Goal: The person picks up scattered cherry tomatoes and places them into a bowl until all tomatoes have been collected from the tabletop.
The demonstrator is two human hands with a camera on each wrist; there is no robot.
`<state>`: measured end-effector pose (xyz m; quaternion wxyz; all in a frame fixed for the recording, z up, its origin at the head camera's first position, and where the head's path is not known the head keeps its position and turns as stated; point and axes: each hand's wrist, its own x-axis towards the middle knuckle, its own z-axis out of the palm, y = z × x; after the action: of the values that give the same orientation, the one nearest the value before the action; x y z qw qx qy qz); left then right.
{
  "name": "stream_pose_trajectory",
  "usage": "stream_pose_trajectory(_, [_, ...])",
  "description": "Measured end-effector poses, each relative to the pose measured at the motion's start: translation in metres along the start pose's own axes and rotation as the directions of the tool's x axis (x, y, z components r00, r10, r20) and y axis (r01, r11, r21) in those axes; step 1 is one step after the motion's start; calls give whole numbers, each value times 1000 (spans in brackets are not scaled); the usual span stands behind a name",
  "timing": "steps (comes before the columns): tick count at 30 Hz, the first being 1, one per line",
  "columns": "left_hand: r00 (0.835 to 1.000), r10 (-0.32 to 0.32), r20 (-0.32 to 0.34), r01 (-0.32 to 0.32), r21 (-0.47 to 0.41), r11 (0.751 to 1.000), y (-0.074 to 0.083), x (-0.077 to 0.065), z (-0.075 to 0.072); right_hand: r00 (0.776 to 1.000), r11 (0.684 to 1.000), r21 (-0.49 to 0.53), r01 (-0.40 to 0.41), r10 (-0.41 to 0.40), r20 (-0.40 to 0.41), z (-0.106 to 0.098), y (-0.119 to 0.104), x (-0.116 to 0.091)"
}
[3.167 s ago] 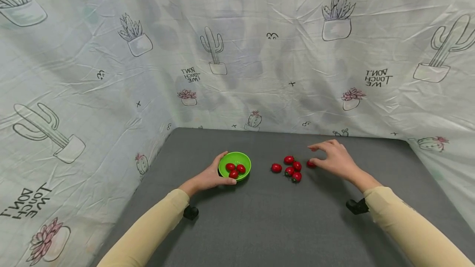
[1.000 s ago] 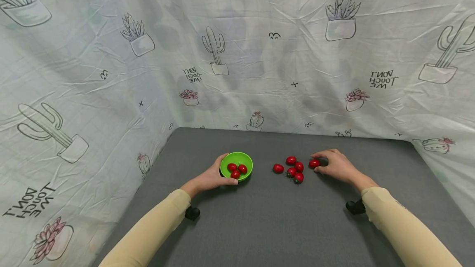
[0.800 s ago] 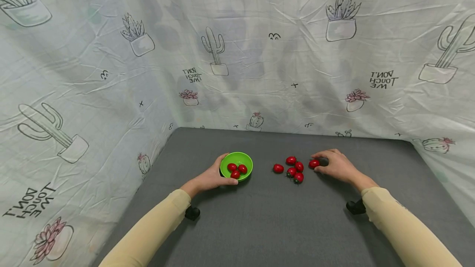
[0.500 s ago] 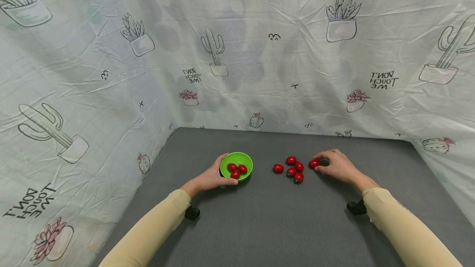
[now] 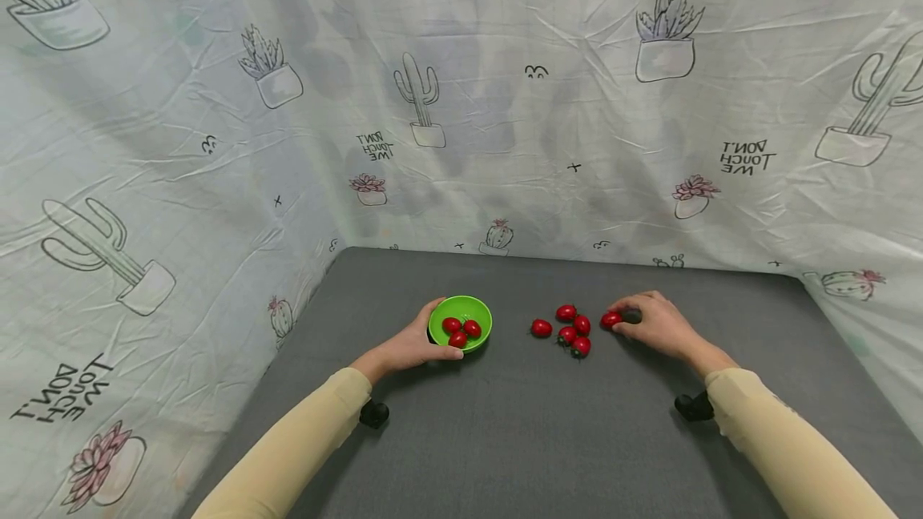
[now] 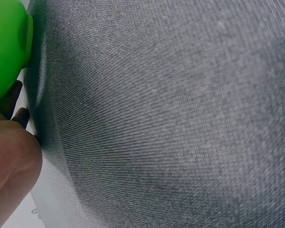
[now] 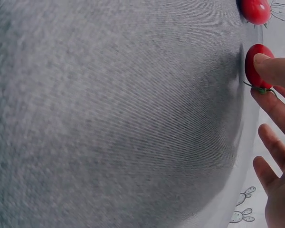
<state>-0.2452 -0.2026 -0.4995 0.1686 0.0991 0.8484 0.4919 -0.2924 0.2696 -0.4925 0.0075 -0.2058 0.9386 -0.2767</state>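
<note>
My left hand (image 5: 407, 345) holds a green bowl (image 5: 463, 306) by its left side, thumb at the near rim and fingers round the far side. Three red cherry tomatoes (image 5: 451, 326) lie inside it. In the left wrist view, the bowl's outer wall (image 6: 5, 42) shows beside the curved fingers. Over on the right, my right hand (image 5: 658, 327) pinches a single cherry tomato (image 5: 609, 319). The right wrist view shows my thumb on this tomato (image 7: 252, 72), with a finger near its green stem end and the other fingers spread loosely.
Several more cherry tomatoes (image 5: 582, 325) lie grouped between the bowl and my right hand, one of them (image 5: 542, 328) a little apart to the left. All rest on a dark grey table (image 5: 534, 431). A white cactus-print cloth (image 5: 461, 183) hangs behind and at the sides.
My right hand has come down from above the tomato, and its thumb and fingers have closed on it. My left hand stays at the bowl. The view has shifted slightly.
</note>
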Motion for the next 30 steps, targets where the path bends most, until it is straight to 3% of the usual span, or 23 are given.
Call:
stream_pose_trajectory(14, [1000,4,-8,-4,3,1000,-2,0,1,997,999,-1,52,-52,-60,-12,-11,0])
stream_pose_trajectory(30, [1000,8,-6,-8,-1,1000,-3,0,1,990,993,7,121,-120,-75,-20,-47,8])
